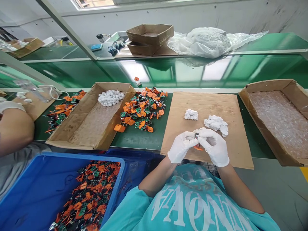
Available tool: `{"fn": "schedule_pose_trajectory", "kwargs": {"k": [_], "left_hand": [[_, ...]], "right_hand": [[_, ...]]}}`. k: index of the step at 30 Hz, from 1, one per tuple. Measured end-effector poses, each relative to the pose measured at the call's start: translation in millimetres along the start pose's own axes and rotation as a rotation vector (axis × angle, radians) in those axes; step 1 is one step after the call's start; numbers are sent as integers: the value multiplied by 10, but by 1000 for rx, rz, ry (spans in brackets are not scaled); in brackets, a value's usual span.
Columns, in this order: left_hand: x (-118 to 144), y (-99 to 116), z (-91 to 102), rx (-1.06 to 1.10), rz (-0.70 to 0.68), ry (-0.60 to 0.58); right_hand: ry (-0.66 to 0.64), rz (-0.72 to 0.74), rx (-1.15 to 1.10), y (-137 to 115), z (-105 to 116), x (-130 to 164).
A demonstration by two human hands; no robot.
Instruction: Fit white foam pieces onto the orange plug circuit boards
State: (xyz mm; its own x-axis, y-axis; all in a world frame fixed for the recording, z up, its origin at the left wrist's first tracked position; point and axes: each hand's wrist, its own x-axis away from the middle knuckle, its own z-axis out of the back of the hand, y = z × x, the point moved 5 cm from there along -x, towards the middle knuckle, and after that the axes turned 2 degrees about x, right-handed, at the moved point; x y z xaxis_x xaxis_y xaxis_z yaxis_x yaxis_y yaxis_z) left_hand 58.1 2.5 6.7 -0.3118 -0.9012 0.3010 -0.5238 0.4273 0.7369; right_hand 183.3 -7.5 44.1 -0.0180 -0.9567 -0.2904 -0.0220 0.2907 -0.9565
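My left hand (182, 147), in a white glove, pinches a small circuit board assembly (198, 147) with an orange piece hanging below. Opposite it, my gloved right hand (216, 147) has its fingertips closed on the same assembly. Fingers cover most of the part, so its details are hidden. Both hands are over the near half of a flat cardboard sheet (178, 112). Just beyond them lie a small pile of white pieces (191, 114) and a larger pile of white pieces (216, 124).
A heap of orange and green board assemblies (144, 109) lies left of the sheet. Beyond it stands a cardboard tray (89, 125) with white pieces; another tray (276, 106) holds clear bits at right. A blue bin (31, 192) is below left. A co-worker's arm (15, 131) shows at left.
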Motion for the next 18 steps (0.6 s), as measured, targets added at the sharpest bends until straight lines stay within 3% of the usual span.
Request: {"fn": "schedule_pose_trajectory", "kwargs": {"k": [2, 5, 11, 16, 18], "left_hand": [[8, -2, 30, -76, -9, 30], [4, 8, 59, -110, -34, 42], [5, 78, 37, -93, -61, -82], [-63, 78, 142, -346, -162, -104], [-140, 44, 203, -329, -198, -92]], "right_hand": [[2, -65, -32, 34, -29, -1], [37, -33, 74, 36, 23, -7], [-269, 110, 259, -26, 90, -58], [-192, 392, 441, -107, 138, -87], [-213, 382, 495, -109, 124, -101]]}}
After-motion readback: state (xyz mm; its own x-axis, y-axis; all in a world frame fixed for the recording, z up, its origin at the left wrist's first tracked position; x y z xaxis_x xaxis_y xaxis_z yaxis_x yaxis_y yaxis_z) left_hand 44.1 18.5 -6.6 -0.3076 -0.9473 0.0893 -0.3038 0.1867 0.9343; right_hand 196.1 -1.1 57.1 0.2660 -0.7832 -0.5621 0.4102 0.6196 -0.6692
